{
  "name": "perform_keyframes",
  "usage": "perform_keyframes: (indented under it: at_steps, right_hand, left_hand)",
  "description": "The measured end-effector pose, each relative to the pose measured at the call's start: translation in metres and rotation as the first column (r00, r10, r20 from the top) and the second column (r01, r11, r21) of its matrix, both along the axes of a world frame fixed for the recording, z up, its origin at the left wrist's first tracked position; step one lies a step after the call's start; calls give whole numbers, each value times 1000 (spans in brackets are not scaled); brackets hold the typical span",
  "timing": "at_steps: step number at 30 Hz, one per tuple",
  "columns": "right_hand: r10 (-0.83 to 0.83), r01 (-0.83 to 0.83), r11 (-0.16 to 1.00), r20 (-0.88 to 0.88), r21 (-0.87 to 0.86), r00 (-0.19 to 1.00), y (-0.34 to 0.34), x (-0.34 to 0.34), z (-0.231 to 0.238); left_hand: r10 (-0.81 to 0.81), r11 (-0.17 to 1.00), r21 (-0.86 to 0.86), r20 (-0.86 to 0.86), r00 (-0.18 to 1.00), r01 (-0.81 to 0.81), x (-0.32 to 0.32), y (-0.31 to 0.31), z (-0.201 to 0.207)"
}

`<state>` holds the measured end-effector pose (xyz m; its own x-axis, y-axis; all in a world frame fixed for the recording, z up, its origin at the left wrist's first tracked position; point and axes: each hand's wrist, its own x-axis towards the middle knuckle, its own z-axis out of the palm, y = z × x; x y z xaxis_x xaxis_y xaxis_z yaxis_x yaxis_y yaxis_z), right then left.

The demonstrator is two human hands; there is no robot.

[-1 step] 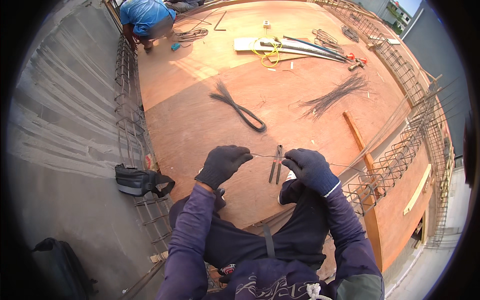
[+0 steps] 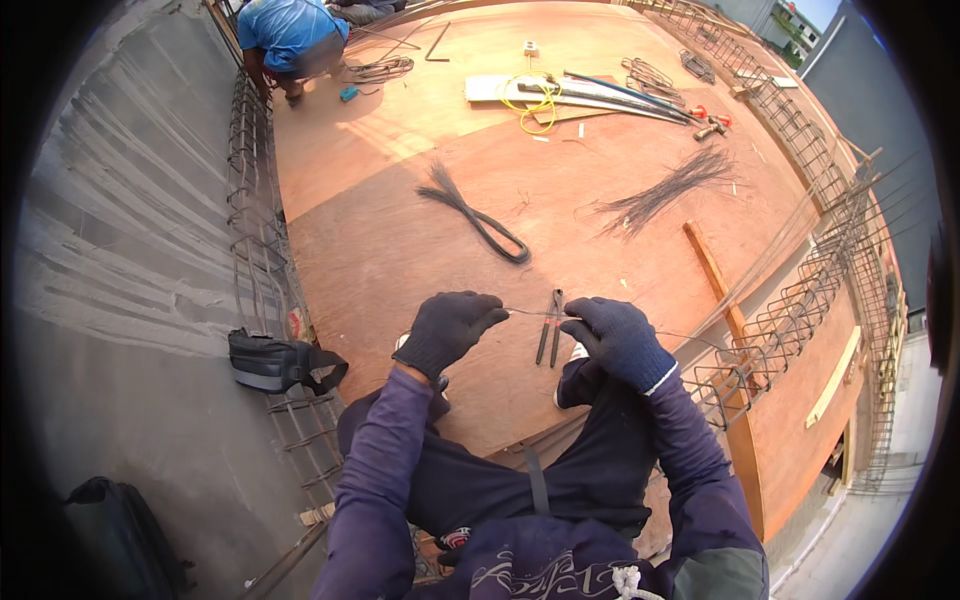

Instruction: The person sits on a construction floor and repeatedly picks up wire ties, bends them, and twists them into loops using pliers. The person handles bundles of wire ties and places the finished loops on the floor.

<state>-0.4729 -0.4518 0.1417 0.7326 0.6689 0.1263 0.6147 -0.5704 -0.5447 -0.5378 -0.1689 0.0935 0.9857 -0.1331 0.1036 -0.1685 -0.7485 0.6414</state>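
Observation:
In a dark glove, my left hand (image 2: 455,327) pinches one end of a thin tie wire (image 2: 535,313). Gloved the same way, my right hand (image 2: 620,338) closes on the wire farther along, and its free tail runs out to the right. The wire is held nearly level between the two hands, above the plywood deck (image 2: 370,250). Beneath it, pincers (image 2: 549,328) with partly red handles lie between my feet. A folded bundle of dark tie wire (image 2: 478,222) rests ahead of my hands, and a loose spread of wires (image 2: 670,190) lies to the right.
Rebar cages (image 2: 255,190) line the left edge by a grey wall, with a black waist bag (image 2: 275,362) on them. More rebar (image 2: 800,310) and a timber strip (image 2: 715,275) stand right. A yellow cord (image 2: 540,115) and hammer (image 2: 710,131) lie farther off; a blue-shirted person (image 2: 290,35) bends far left.

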Motion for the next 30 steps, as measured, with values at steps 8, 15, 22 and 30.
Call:
perform_keyframes:
  at_steps: [8, 15, 22, 30]
  right_hand:
    - [39, -20, 973, 79, -229, 996, 3, -14, -18]
    - [17, -9, 936, 19, -353, 1000, -26, -23, 20]
    - [26, -14, 972, 48, -236, 999, -55, -34, 3]
    - [-124, 130, 985, 54, -117, 991, -54, -41, 6]
  left_hand:
    - [-202, 894, 408, 2, 979, 183, 14, -48, -6]
    - [-265, 924, 301, 63, 962, 235, 22, -46, -8]
    - [-232, 894, 386, -37, 972, 228, 11, -46, -13]
    - [-125, 953, 302, 369, 921, 8, 16, -35, -2]
